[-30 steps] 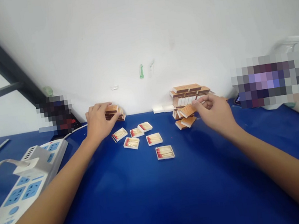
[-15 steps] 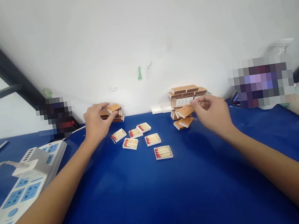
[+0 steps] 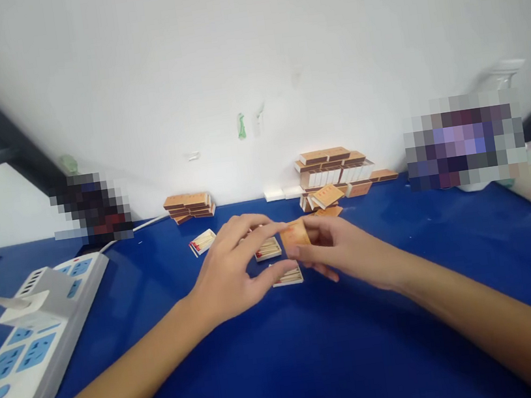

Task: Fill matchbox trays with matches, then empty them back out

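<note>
Matchbox (image 3: 295,237) raised above the blue table (image 3: 317,356).
We find the right hand (image 3: 338,245) pinching it, apparently leaving its left end accessible; the left hand (image 3: 231,270) brackets that end, grip undeterminable. Beyond, match trays (image 3: 269,250) lie open-side up, presumably against spilling; stacked boxes (image 3: 190,204) stand near the wall (image 3: 178,73).

The tabletop (image 3: 307,358) is deep blue; the matchbox (image 3: 295,235) orange-tan; stacked matchboxes (image 3: 323,155) orange-brown with dark brown sides; matches (image 3: 268,249) pale, red-tipped; power strip (image 3: 22,386) white, with light blue sockets (image 3: 37,352).
</note>
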A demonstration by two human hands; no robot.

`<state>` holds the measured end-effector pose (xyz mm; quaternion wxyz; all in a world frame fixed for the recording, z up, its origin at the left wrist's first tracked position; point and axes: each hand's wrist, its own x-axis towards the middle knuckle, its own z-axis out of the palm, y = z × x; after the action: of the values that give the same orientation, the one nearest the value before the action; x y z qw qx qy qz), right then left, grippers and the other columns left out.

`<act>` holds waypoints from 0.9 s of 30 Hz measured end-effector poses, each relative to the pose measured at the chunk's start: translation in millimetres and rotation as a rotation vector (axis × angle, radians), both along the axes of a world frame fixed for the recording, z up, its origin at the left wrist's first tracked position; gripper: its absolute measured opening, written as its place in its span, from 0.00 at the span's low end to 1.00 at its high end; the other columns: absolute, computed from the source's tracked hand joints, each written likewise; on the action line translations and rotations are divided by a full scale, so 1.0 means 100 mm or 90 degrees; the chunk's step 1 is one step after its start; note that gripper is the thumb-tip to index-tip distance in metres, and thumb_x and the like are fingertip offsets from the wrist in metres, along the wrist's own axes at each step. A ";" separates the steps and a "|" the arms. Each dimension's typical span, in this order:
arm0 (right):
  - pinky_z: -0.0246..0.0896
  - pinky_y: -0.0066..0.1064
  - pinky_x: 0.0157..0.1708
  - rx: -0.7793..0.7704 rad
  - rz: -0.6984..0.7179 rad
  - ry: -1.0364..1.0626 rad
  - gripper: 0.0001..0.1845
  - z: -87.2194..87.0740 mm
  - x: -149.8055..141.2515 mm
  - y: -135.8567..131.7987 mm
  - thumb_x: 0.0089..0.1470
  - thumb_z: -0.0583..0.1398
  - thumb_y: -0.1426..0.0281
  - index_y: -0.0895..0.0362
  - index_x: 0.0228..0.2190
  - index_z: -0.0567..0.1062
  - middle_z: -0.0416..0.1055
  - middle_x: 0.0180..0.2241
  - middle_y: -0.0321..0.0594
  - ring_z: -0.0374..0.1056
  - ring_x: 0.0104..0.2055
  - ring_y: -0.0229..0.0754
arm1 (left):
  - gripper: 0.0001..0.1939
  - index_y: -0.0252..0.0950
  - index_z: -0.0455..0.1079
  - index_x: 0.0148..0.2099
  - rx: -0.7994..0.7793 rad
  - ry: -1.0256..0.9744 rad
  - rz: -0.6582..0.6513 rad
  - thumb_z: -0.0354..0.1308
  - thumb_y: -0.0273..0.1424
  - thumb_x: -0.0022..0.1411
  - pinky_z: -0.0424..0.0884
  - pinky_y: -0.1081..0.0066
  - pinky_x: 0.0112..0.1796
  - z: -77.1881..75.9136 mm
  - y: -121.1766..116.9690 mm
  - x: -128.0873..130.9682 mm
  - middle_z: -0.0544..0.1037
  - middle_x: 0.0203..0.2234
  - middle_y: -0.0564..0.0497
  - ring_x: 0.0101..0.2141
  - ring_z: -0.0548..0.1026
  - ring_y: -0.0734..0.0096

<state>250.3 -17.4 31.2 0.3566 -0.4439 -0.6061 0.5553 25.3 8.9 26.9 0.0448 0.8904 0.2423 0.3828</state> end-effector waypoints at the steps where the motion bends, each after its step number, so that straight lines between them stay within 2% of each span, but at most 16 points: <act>1: 0.54 0.24 0.16 -0.006 0.021 -0.015 0.21 0.01 0.06 0.03 0.55 0.68 0.50 0.55 0.36 0.76 0.65 0.21 0.29 0.58 0.19 0.32 | 0.26 0.45 0.68 0.64 -0.025 0.026 -0.022 0.66 0.40 0.67 0.71 0.53 0.56 0.00 0.02 -0.03 0.75 0.59 0.43 0.57 0.74 0.56; 2: 0.52 0.24 0.16 -0.012 0.042 -0.026 0.21 0.02 0.10 0.06 0.55 0.68 0.50 0.55 0.34 0.76 0.63 0.21 0.29 0.56 0.19 0.32 | 0.28 0.48 0.65 0.67 -0.047 0.054 -0.039 0.65 0.40 0.67 0.69 0.51 0.59 0.00 0.04 -0.05 0.72 0.63 0.44 0.60 0.72 0.55; 4: 0.50 0.25 0.16 -0.024 0.075 -0.046 0.22 0.03 0.14 0.07 0.56 0.67 0.49 0.56 0.30 0.75 0.62 0.21 0.29 0.55 0.19 0.31 | 0.31 0.50 0.62 0.69 -0.065 0.078 -0.047 0.65 0.40 0.67 0.65 0.47 0.62 -0.01 0.04 -0.07 0.71 0.65 0.45 0.63 0.70 0.54; 6: 0.50 0.25 0.17 -0.033 0.097 -0.059 0.22 0.02 0.13 0.06 0.56 0.66 0.49 0.56 0.29 0.76 0.64 0.23 0.31 0.55 0.20 0.31 | 0.29 0.48 0.64 0.67 -0.062 0.059 -0.046 0.65 0.39 0.67 0.67 0.48 0.61 -0.02 0.03 -0.07 0.76 0.60 0.45 0.59 0.74 0.55; 10: 0.52 0.26 0.18 -0.029 0.084 -0.053 0.21 -0.04 0.05 0.03 0.59 0.65 0.50 0.56 0.35 0.78 0.63 0.21 0.30 0.56 0.20 0.32 | 0.19 0.42 0.74 0.56 -0.046 0.013 -0.049 0.69 0.37 0.64 0.76 0.58 0.49 -0.02 0.04 -0.06 0.83 0.45 0.48 0.47 0.80 0.61; 11: 0.53 0.26 0.18 -0.022 0.045 -0.036 0.21 -0.06 0.04 0.04 0.59 0.64 0.49 0.55 0.37 0.78 0.62 0.21 0.29 0.56 0.20 0.33 | 0.19 0.41 0.75 0.54 -0.044 -0.003 -0.026 0.70 0.37 0.63 0.76 0.59 0.47 -0.01 0.06 -0.06 0.83 0.44 0.48 0.45 0.80 0.61; 13: 0.53 0.25 0.17 -0.006 -0.093 0.020 0.21 -0.07 0.03 0.08 0.59 0.65 0.49 0.53 0.40 0.76 0.62 0.21 0.28 0.57 0.20 0.33 | 0.17 0.41 0.76 0.51 -0.043 -0.044 0.042 0.71 0.36 0.61 0.77 0.60 0.46 0.00 0.10 -0.09 0.83 0.43 0.48 0.43 0.80 0.62; 15: 0.52 0.24 0.17 0.011 -0.249 0.086 0.19 -0.06 0.02 0.10 0.57 0.66 0.50 0.52 0.38 0.73 0.61 0.23 0.28 0.56 0.21 0.33 | 0.15 0.41 0.77 0.49 -0.037 -0.086 0.114 0.71 0.36 0.61 0.77 0.59 0.46 0.01 0.15 -0.12 0.83 0.43 0.48 0.42 0.81 0.62; 17: 0.51 0.23 0.16 0.018 -0.324 0.139 0.19 -0.04 -0.02 0.07 0.56 0.67 0.52 0.52 0.35 0.71 0.60 0.24 0.28 0.55 0.21 0.32 | 0.14 0.41 0.78 0.48 -0.022 -0.109 0.153 0.71 0.36 0.60 0.78 0.59 0.45 0.01 0.17 -0.14 0.84 0.41 0.49 0.42 0.81 0.62; 19: 0.49 0.22 0.14 -0.001 -0.270 0.158 0.19 -0.02 -0.10 -0.02 0.57 0.66 0.51 0.52 0.38 0.73 0.60 0.24 0.28 0.55 0.20 0.31 | 0.14 0.41 0.78 0.47 -0.015 -0.114 0.153 0.71 0.36 0.60 0.78 0.59 0.45 0.00 0.16 -0.13 0.83 0.41 0.49 0.41 0.81 0.62; 21: 0.50 0.23 0.12 -0.043 -0.136 0.148 0.21 -0.02 -0.20 -0.13 0.57 0.65 0.49 0.51 0.44 0.73 0.62 0.24 0.28 0.56 0.18 0.32 | 0.15 0.41 0.77 0.49 -0.021 -0.100 0.118 0.71 0.36 0.61 0.78 0.61 0.44 -0.02 0.12 -0.11 0.83 0.42 0.49 0.41 0.81 0.63; 23: 0.51 0.23 0.11 -0.072 -0.040 0.126 0.23 -0.04 -0.29 -0.23 0.58 0.65 0.48 0.51 0.45 0.73 0.62 0.23 0.28 0.56 0.17 0.32 | 0.15 0.41 0.77 0.50 -0.022 -0.086 0.077 0.70 0.35 0.62 0.78 0.62 0.44 -0.04 0.08 -0.08 0.83 0.43 0.48 0.42 0.81 0.64; 25: 0.51 0.23 0.11 -0.066 -0.041 0.109 0.21 -0.08 -0.32 -0.26 0.59 0.64 0.47 0.53 0.38 0.74 0.61 0.22 0.28 0.54 0.16 0.31 | 0.15 0.40 0.76 0.52 -0.015 -0.073 0.054 0.69 0.35 0.63 0.78 0.63 0.44 -0.06 0.05 -0.05 0.83 0.43 0.47 0.43 0.80 0.64; 27: 0.50 0.23 0.12 -0.050 -0.100 0.098 0.23 -0.11 -0.28 -0.22 0.60 0.62 0.47 0.54 0.31 0.72 0.59 0.20 0.28 0.52 0.16 0.30 | 0.18 0.39 0.76 0.53 -0.015 -0.056 0.042 0.70 0.36 0.62 0.78 0.62 0.46 -0.07 0.04 -0.05 0.82 0.45 0.46 0.44 0.80 0.63</act>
<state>221.9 -39.4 20.0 0.4269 -0.4596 -0.5180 0.5816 20.4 12.7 19.9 0.0536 0.8634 0.2740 0.4202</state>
